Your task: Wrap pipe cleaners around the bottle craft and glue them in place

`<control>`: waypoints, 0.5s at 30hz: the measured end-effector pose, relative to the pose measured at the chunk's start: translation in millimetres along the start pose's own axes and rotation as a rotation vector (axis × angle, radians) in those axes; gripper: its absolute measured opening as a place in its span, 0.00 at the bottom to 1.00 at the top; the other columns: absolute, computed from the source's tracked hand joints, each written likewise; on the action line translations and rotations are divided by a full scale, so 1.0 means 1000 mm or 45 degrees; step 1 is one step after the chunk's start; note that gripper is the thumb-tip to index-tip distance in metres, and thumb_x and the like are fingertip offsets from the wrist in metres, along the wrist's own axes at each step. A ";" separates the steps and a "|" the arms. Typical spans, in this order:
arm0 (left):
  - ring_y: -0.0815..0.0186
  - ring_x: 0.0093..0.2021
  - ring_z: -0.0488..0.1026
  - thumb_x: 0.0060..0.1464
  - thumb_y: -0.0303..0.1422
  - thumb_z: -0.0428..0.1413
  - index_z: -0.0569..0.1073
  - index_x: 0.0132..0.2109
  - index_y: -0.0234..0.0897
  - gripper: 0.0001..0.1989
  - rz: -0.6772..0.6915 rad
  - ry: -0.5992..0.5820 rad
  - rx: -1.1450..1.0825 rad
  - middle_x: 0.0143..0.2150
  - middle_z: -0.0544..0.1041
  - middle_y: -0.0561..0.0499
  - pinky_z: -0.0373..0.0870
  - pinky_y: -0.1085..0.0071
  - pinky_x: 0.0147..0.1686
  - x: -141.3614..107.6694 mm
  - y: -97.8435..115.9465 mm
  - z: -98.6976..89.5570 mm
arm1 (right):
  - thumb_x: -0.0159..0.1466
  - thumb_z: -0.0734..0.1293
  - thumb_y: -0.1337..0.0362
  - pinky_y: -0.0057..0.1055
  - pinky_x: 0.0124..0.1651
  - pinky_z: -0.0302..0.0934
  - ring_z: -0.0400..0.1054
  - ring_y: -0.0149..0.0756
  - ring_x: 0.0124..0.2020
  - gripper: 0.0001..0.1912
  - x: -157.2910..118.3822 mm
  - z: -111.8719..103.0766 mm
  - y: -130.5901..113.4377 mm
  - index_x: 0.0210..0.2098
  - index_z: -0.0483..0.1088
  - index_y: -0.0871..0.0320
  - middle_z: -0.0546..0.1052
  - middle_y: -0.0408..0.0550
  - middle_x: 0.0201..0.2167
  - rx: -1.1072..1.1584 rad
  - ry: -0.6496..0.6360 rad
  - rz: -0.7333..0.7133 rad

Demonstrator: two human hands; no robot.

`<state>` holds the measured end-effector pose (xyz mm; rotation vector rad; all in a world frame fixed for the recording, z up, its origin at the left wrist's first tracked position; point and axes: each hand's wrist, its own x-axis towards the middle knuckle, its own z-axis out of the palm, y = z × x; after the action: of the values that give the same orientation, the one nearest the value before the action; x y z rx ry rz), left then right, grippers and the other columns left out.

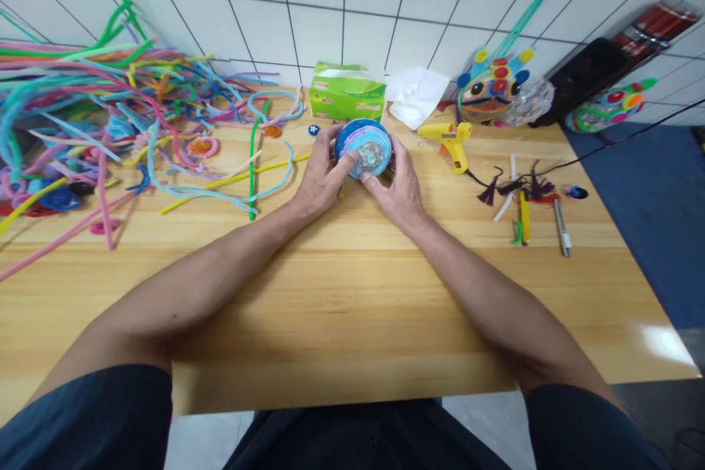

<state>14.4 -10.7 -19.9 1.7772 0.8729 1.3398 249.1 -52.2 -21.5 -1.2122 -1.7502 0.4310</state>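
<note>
Both hands grip a round craft piece [370, 150] in the middle of the table. Rings of blue, light blue and lilac run around its clear, shiny centre. My left hand [324, 176] wraps its left side, the thumb lying over the front. On the opposite side my right hand [401, 187] is closed around it, thumb at the lower edge. The piece's underside and most of my fingertips are hidden. Just behind it stands a green tissue pack [346, 94], with a small dark blue button [313, 130] to the left. A yellow glue gun [449, 143] lies to the right.
Tangled pipe cleaners [110, 110] cover the left of the table. White tissue [416, 95], a decorated craft figure [493, 92] and a dark red-and-black bottle [611, 59] line the tiled wall. A yellow cutter [524, 217], a grey pen-like tool [562, 228] and dark tassels [490, 191] lie right.
</note>
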 end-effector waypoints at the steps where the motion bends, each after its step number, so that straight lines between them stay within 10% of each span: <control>1: 0.44 0.77 0.79 0.78 0.65 0.65 0.70 0.78 0.46 0.38 0.006 0.002 0.000 0.78 0.78 0.38 0.78 0.44 0.81 0.000 0.000 0.000 | 0.75 0.77 0.36 0.67 0.85 0.73 0.71 0.62 0.84 0.52 0.000 0.000 0.000 0.87 0.58 0.51 0.73 0.65 0.84 0.006 0.000 -0.004; 15: 0.44 0.78 0.79 0.78 0.63 0.65 0.69 0.78 0.46 0.38 0.035 -0.019 -0.022 0.79 0.76 0.39 0.78 0.45 0.81 0.001 -0.002 0.000 | 0.76 0.76 0.34 0.68 0.86 0.72 0.71 0.63 0.84 0.51 -0.001 0.001 0.005 0.87 0.59 0.49 0.74 0.63 0.83 0.020 0.023 -0.039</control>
<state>14.5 -9.0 -20.8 1.7898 0.8294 1.3455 251.3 -50.2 -25.9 -1.1731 -1.7447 0.4134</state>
